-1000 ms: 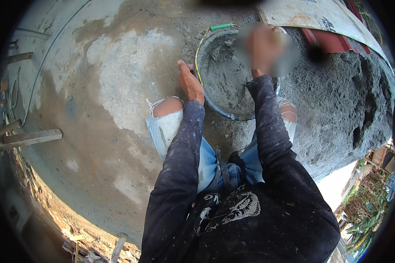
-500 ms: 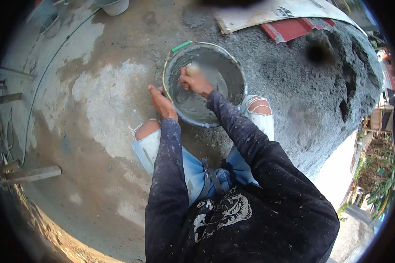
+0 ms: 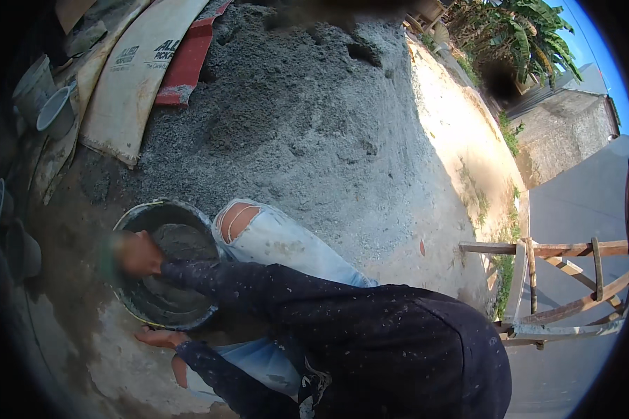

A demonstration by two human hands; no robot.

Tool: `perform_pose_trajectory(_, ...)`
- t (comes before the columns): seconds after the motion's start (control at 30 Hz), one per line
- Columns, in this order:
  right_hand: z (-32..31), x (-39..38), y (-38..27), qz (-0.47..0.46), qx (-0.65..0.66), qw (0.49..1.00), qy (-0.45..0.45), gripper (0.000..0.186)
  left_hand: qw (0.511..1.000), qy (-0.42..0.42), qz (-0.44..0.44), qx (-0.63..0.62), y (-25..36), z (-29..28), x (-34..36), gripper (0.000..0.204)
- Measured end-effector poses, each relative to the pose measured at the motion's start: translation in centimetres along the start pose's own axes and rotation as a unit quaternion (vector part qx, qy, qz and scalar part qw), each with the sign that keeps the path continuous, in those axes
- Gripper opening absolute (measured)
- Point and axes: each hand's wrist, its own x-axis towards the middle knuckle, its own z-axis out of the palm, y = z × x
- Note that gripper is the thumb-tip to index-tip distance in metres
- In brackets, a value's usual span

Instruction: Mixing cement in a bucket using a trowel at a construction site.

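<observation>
A dark bucket [image 3: 200, 211] with wet grey mortar [image 3: 183, 297] inside stands on the ground between my knees, left of centre in view. My right hand [image 3: 141, 254] is closed and reaches over the bucket's left part. A blurred patch covers its fingers, so what they hold is hidden. Outside the near rim, my left hand [image 3: 161, 338] lies against the bucket with its fingers stretched out. A thin yellowish wire handle [image 3: 143, 320] runs along the rim just above that hand.
Beyond the bucket rises a heap of grey sand [image 3: 293, 105]. A pale flattened sack [image 3: 136, 77] and a red sheet [image 3: 186, 64] lie at its left edge. Some pails [image 3: 56, 115] stand far left. A wooden frame [image 3: 566, 249] is at the right.
My view has swung to the right, so the bucket and both hands now appear farther left and lower. The right hand has shifted toward the bucket's left rim; the left hand stays beside the bucket.
</observation>
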Motion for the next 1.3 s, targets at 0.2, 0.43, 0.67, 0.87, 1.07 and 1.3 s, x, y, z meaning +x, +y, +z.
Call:
perform_pose_trajectory(0.2,3.6,-1.5,-7.3,-0.149,0.109,0.977,-0.110,0.020,0.994,0.105,-0.019,-0.020,0.3,-3.7,-0.2,0.069)
perform_pose_trajectory(0.43,0.1,-0.1,4.9,0.032,0.011,0.994,-0.100,0.015,0.991,0.012,-0.028,-0.133,-1.0,-0.6,0.1,0.071)
perform_pose_trajectory(0.67,-2.7,-0.6,5.5,0.231,-0.166,0.932,-0.224,0.024,0.990,0.013,-0.016,-0.142,-0.5,-0.7,0.2,0.068)
perform_pose_trajectory(0.87,-7.5,-1.6,-9.7,0.180,0.201,0.938,-0.216,0.021,0.988,0.033,-0.023,-0.150,0.2,-1.7,0.0,0.069)
perform_pose_trajectory(1.07,-4.6,-3.0,0.7,0.109,-0.122,0.974,-0.155,0.019,0.993,0.042,0.000,-0.113,-0.1,-0.6,-0.6,0.068)
perform_pose_trajectory(1.3,4.7,-1.4,-3.7,0.007,0.054,0.977,-0.207,0.020,0.988,0.054,-0.006,-0.145,0.1,-2.1,-0.7,0.069)
